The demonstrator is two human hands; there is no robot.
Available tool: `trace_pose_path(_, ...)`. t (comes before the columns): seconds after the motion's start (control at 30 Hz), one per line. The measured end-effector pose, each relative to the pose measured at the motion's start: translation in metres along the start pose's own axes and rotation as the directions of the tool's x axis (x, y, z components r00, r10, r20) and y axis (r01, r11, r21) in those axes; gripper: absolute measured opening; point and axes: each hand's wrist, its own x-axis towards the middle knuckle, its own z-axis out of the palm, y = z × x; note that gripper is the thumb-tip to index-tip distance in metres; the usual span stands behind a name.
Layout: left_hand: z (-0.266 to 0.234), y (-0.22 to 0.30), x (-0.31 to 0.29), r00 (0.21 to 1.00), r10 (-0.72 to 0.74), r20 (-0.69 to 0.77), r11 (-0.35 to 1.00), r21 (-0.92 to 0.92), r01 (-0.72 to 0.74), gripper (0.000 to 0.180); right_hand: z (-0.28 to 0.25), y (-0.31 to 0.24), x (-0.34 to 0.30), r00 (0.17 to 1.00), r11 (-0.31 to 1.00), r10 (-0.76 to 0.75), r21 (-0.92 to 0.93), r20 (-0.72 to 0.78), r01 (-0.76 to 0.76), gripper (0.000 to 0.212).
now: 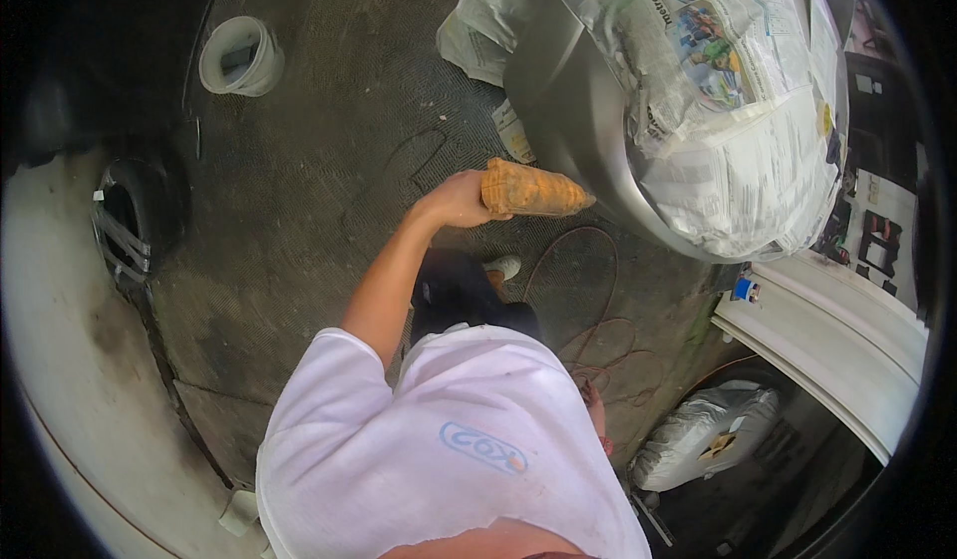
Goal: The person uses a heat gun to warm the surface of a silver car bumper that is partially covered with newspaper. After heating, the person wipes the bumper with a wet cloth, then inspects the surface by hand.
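My left hand [456,200] reaches forward, its fingers closed on the near end of a stained orange, tapered, thick thing [535,190] whose kind I cannot make out. Its narrow dark tip lies close to the lower edge of a smooth grey car body panel [568,110]; whether it touches, I cannot tell. Newspaper and clear film [733,150] cover the car to the right of this panel. Beside my white shirt, on the right, only a little of my right hand [592,393] shows. Its fingers are mostly hidden, and I cannot see whether it holds anything.
A thin reddish hose [613,275] loops across the dark, textured floor [329,210]. A white bucket [267,60] stands at the far left, and a tyre [120,215] leans by the left wall. At right are a white panel [837,335] and a silvery wrapped part [703,434].
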Motion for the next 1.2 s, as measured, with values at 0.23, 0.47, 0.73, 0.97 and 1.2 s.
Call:
trace_pose_path(0.23, -0.055, -0.009, 0.073, 0.865, 0.100, -0.492, 0.952, -0.205, -0.226, 0.057, 0.003, -0.022, -0.005, 0.996, 0.990, -0.066, -0.132, -0.060, 0.058, 0.058)
trace_pose_path(0.47, -0.127, 0.011, 0.114, 0.645, -0.085, -0.760, 0.925, -0.301, -0.233, 0.051, 0.015, 0.003, -0.010, 0.996, 0.984, -0.083, -0.161, -0.041, 0.076, 0.061)
trace_pose_path(0.73, -0.055, 0.032, 0.041, 0.727, 0.166, -0.666, 0.958, -0.065, -0.279, 0.056, 0.022, 0.048, -0.004, 1.000, 0.992, -0.025, -0.124, -0.012, 0.023, 0.063)
trace_pose_path(0.97, 0.041, 0.032, -0.001, 0.798, 0.271, -0.538, 0.956, 0.053, -0.289, 0.050, 0.013, 0.070, 0.026, 0.970, 0.973, -0.199, -0.148, -0.138, 0.178, 0.060)
trace_pose_path(1.2, 0.164, 0.075, -0.034, 0.798, 0.298, -0.524, 0.954, 0.136, -0.267, 0.045, 0.025, 0.145, 0.031, 0.991, 0.996, -0.075, 0.037, -0.107, 0.079, 0.066)
